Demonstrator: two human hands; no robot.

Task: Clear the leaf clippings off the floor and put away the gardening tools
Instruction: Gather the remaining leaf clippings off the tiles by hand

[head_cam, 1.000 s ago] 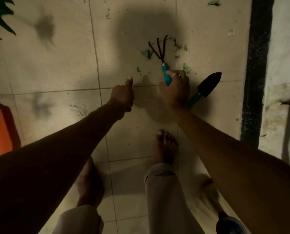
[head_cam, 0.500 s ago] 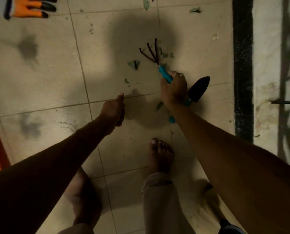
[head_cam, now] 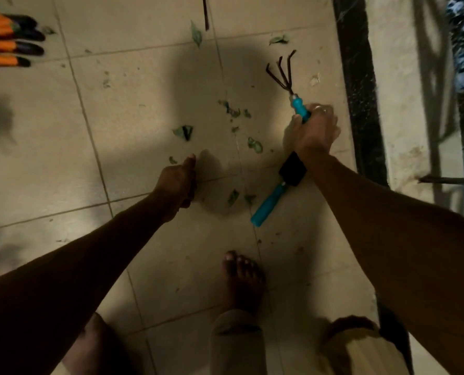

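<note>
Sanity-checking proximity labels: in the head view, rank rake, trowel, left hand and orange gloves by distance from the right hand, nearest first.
1. rake: gripped in the right hand.
2. trowel: just below that hand, by the wrist.
3. left hand: lower left, across the tiles.
4. orange gloves: far top-left corner.

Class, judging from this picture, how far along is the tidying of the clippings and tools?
Done: nothing visibly. In hand: the right hand grips the teal-handled, black-pronged hand rake. Remaining: green leaf clippings lie scattered over the beige tiled floor; the teal-handled black trowel and orange gloves are not put away.
</note>
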